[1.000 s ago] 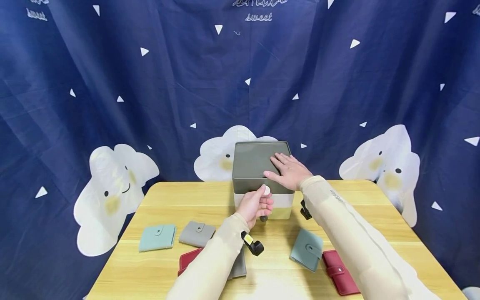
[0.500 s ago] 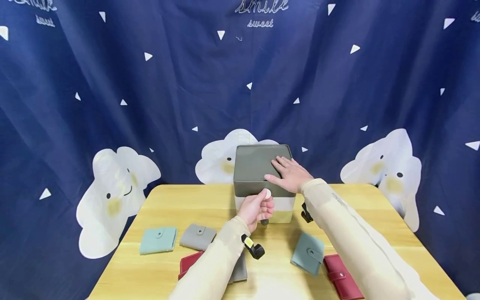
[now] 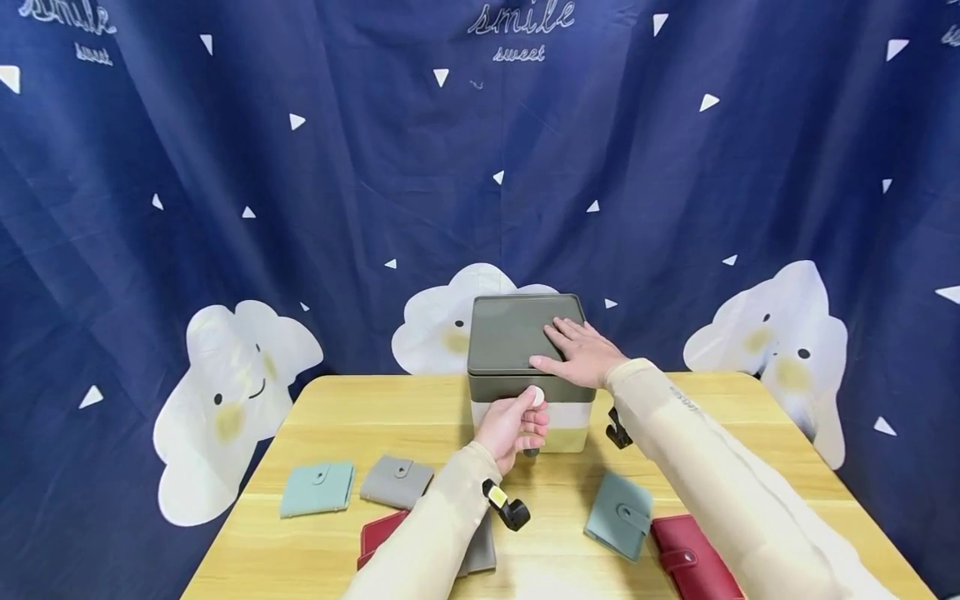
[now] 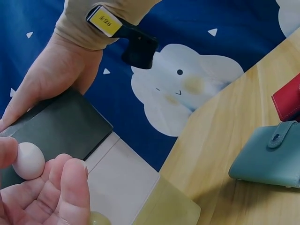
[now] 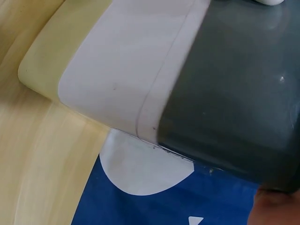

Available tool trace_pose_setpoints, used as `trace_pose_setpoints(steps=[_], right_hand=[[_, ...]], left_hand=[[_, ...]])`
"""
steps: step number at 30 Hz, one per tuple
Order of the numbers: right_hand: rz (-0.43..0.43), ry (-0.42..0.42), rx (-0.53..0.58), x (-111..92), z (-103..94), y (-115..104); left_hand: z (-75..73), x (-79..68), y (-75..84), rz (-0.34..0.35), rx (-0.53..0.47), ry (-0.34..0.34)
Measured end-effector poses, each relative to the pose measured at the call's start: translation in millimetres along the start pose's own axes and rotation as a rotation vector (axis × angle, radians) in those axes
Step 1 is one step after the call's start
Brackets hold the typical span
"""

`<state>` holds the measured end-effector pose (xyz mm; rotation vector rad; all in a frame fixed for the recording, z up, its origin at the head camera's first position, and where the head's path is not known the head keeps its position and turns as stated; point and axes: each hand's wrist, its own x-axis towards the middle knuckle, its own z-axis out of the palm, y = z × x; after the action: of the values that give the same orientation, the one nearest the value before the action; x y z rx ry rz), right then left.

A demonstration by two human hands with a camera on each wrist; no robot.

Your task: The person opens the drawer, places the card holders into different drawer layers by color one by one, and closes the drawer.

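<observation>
A small box like a mini chest of drawers [image 3: 491, 412] stands at the table's back, dark grey above, white in the middle and yellow below. My left hand [image 3: 512, 429] pinches a round white knob [image 4: 29, 161] on its dark grey front between thumb and fingers. My right hand [image 3: 579, 354] rests with straight, spread fingers on the dark grey top [image 3: 510, 333], near the right edge. A lower dark knob [image 3: 531, 452] shows beneath my left hand. The right wrist view has the box's side [image 5: 126, 61] close up, with only a bit of the hand at the corner.
On the wooden table [image 3: 390, 408] lie a light blue wallet [image 3: 318, 489], a grey wallet [image 3: 397, 481] and a teal wallet [image 3: 619, 515]. A red wallet [image 3: 693, 557] lies partly under my right sleeve. My left sleeve hides parts of another red wallet [image 3: 381, 533] and a dark grey one [image 3: 480, 548].
The head view has tilted up slightly, so everything sits lower in the picture. A thin line now shows between the box's top and its dark front. Both hands keep their places on the box.
</observation>
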<state>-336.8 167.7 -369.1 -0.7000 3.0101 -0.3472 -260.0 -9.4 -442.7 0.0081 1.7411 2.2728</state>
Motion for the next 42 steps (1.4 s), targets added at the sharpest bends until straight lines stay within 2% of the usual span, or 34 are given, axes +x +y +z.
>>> trace_pose_setpoints(steps=[10,22,28,42], right_hand=[[-0.016,-0.066,0.051,0,-13.5,5],[-0.078,0.042,0.032,3,1.9,14],[-0.099,0.048,0.019,1,1.6,12],[-0.094,0.033,0.001,1,1.3,12]], left_hand=[[1.7,-10.2,1.0,0.006,0.026,-0.011],[2.2,-33.9,-4.6,0.023,0.052,-0.012],[4.5,-46.4,-7.4,0.030,0.072,-0.015],[2.5,-59.6,-9.8,0.030,0.111,-0.037]])
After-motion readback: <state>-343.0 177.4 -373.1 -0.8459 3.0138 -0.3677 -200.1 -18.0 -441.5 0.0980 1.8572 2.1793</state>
